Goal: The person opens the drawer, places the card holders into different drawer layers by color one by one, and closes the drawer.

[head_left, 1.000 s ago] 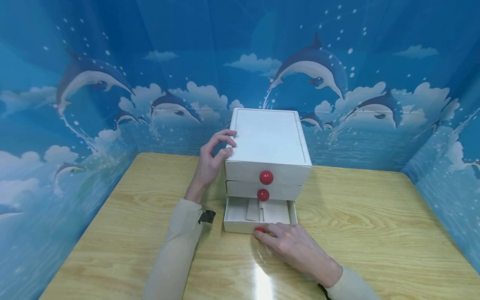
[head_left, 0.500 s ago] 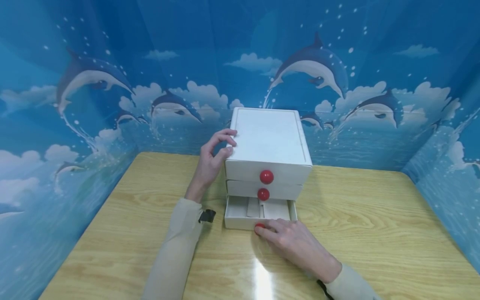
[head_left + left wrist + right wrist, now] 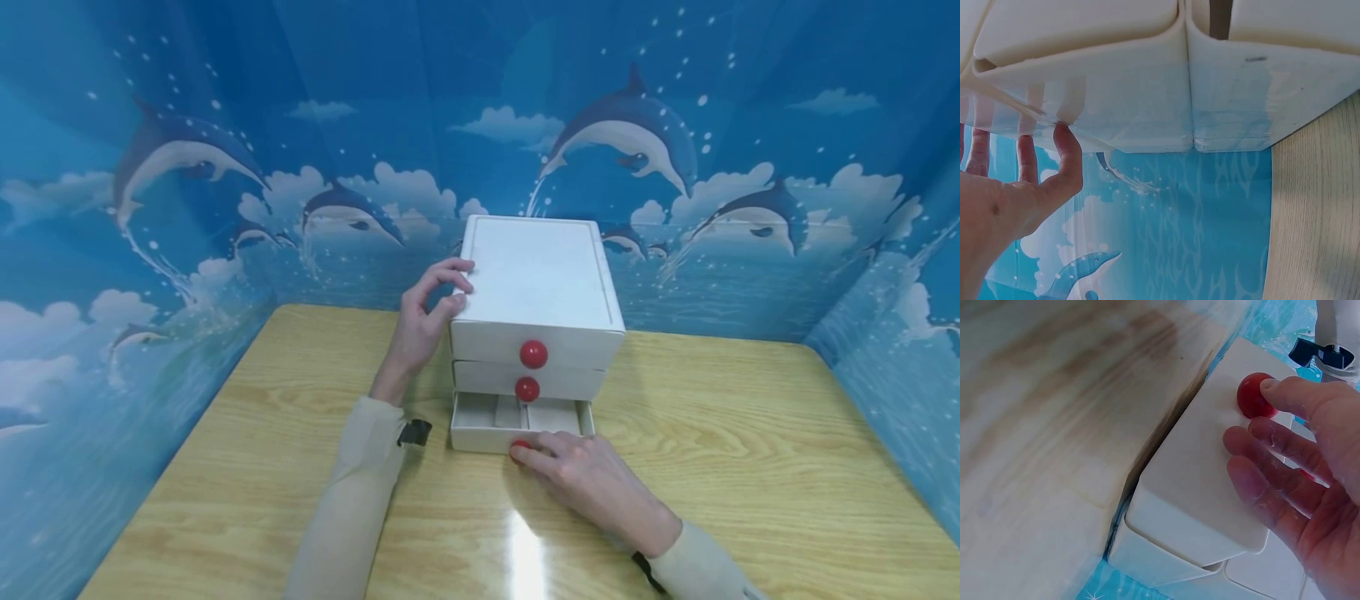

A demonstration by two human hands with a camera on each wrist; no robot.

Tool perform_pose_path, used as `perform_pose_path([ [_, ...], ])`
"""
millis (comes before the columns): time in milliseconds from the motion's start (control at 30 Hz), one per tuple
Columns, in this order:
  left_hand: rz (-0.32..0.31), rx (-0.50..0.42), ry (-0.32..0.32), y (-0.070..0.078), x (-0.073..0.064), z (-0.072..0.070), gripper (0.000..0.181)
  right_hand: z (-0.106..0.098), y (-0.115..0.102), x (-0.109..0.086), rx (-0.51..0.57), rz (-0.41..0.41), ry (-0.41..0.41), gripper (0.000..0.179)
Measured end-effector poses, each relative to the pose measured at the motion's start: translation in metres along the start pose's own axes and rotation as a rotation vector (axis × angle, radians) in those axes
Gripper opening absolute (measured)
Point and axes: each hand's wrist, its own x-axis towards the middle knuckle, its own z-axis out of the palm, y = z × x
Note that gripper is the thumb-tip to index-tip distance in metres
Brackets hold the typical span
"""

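Observation:
A white three-drawer cabinet point(image 3: 536, 267) with red round knobs stands on the table. Its bottom drawer point(image 3: 480, 439) is partly out, with flat pale pieces point(image 3: 552, 414) inside, too covered to identify. My right hand point(image 3: 600, 483) is at that drawer's front, with the thumb and a finger on either side of the red knob point(image 3: 1254, 395); its other fingertips lie near the drawer face. My left hand point(image 3: 420, 321) rests its fingertips on the cabinet's upper left edge; in the left wrist view the fingers point(image 3: 1069, 156) touch the side wall.
The top drawer knob point(image 3: 533, 354) and the middle drawer knob point(image 3: 527, 389) sit on drawers that are pushed in. The wood-grain table point(image 3: 750, 442) extends to both sides. A blue dolphin-print curtain point(image 3: 375, 100) hangs behind it.
The bottom drawer has slid slightly inward, and my right hand has moved with it on the knob. My left hand has stayed at the cabinet's edge.

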Motion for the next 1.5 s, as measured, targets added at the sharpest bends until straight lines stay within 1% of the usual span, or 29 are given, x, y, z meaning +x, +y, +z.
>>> perform_pose_path([
  [233,0.005,-0.006,0.0,-0.0001,0.0003,0.0004,0.023,-0.0011,0.0014,0.0003,0.058,0.026,-0.023,0.035],
  [567,0.008,-0.008,0.002,-0.0008,0.0003,0.0005,0.023,0.0,0.0035,0.0011,0.095,0.049,-0.018,0.032],
  [867,0.0,-0.002,0.001,-0.0003,0.0001,0.0007,0.025,0.0006,0.007,0.0029,0.112,0.058,-0.026,0.032],
  [1033,0.003,0.001,0.002,-0.0004,0.0002,0.0005,0.024,0.001,0.0081,0.003,0.107,0.054,-0.02,0.033],
  [1500,0.0,0.001,0.005,-0.0003,0.001,0.0009,0.024,0.0,0.0088,0.004,0.109,0.07,-0.038,0.035],
])
